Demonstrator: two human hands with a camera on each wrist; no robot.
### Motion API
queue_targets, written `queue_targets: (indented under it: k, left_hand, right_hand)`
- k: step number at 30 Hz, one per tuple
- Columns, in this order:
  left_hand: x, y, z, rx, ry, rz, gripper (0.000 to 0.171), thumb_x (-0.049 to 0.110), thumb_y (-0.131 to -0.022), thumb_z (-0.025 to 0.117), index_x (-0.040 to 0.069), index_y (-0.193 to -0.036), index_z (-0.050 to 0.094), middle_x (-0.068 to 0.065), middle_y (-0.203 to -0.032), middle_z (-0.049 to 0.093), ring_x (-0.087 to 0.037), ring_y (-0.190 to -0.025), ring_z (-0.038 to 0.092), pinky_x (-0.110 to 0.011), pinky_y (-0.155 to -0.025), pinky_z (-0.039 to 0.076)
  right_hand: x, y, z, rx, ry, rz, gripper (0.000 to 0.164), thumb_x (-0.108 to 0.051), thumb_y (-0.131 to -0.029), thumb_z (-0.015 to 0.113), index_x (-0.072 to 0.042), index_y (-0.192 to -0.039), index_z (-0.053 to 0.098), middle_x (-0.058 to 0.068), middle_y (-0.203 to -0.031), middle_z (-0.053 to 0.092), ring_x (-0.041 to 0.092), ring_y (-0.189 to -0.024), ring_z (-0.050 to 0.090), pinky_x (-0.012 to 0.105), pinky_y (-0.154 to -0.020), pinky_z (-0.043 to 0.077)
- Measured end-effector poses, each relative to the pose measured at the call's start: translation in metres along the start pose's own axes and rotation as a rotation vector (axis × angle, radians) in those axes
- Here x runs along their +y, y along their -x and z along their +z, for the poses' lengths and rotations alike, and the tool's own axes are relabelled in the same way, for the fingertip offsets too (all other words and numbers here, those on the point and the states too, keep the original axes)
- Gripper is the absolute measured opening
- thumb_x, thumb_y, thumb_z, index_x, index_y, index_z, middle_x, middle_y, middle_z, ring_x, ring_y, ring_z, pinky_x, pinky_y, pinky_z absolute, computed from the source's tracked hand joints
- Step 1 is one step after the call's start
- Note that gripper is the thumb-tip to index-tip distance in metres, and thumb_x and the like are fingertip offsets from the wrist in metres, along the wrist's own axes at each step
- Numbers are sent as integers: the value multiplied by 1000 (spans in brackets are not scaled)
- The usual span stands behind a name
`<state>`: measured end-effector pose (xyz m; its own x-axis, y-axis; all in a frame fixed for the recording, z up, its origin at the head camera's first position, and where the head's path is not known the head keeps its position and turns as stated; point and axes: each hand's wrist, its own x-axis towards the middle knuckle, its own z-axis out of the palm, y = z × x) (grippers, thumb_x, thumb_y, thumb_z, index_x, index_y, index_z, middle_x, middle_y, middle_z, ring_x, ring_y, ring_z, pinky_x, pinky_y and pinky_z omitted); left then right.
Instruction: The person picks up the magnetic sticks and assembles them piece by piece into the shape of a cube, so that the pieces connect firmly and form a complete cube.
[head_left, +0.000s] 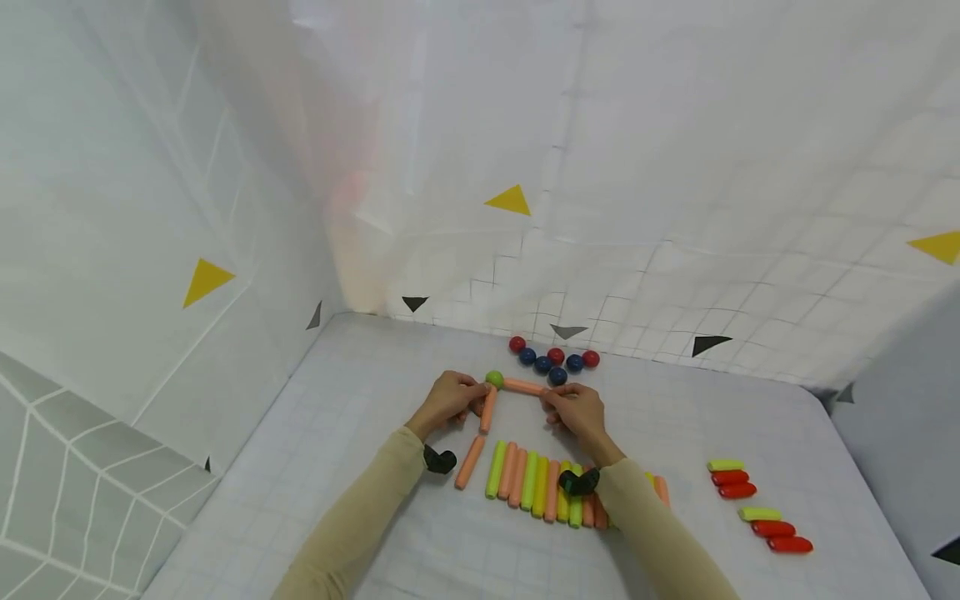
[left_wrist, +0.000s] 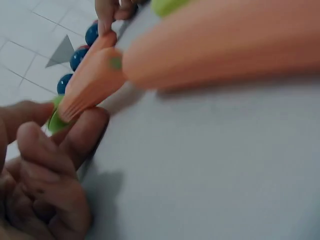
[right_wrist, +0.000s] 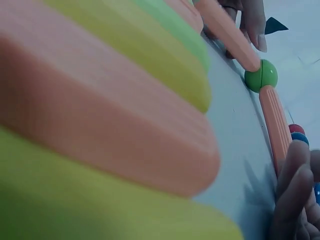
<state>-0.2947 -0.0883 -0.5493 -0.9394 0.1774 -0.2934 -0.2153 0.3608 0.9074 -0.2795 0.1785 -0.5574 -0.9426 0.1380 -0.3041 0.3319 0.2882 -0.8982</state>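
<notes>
White table (head_left: pixel 667 408), orange stick (head_left: pixel 469 462), row of sticks (head_left: pixel 552 492), red and blue balls (head_left: pixel 556 357), red and lime pieces (head_left: pixel 730 477)

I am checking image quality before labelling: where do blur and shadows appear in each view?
Head view: soft, even light, the stick row fairly clear; left wrist: dimmer, the nearest orange stick blurred, a soft shadow beneath; right wrist: the large orange stick soft, the green ball crisper, a finger-like shadow on the table beside the right grip.

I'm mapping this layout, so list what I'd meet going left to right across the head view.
Leftmost yellow triangle, left hand, green ball, peach stick to its right, right hand, upper short lime stick, nearest short red stick, rightmost yellow triangle.
</notes>
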Motion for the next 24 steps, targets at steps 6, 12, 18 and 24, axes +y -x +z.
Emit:
queue_targets:
  k: [6, 12, 18, 24]
  left_hand:
    - [-7, -9, -11, -36, 11, 26, 31, 36, -104, 68, 6, -103, 76, -6, -73, 76, -7, -44, 47, -22, -42, 38]
    - [-12, -22, -18, -92, 31, 65, 28, 34, -105, 67, 8, -114, 69, -8, -74, 77, -8, -41, 46, -23, -41, 39]
    - [-9, -32, -22, -141, -16, 101, 32, 34, -103, 70, 14, -127, 66, -7, -79, 77, -8, -42, 45, -24, -41, 39]
    - [-4, -36, -22, -224, -57, 165, 35, 30, -104, 69, 20, -137, 65, -8, -82, 76, -8, -42, 44, -23, -42, 40]
  right_hand:
    - [-4, 5, 2, -47, 84, 6, 31, -33, -97, 76, -6, -110, 71, 3, -86, 74, 10, -63, 64, 23, -59, 51]
    - [-17, 45, 27, -252, 302, -351, 24, -32, -96, 80, -11, -104, 72, 3, -89, 75, 15, -71, 66, 26, -64, 53]
    - [-21, 85, 66, -467, 650, -849, 30, -23, -95, 80, -17, -123, 74, -1, -116, 70, 14, -91, 67, 32, -77, 57]
    - [-18, 96, 82, -491, 830, -971, 23, -29, -97, 80, -30, -120, 79, -7, -123, 66, 12, -99, 70, 35, -79, 59]
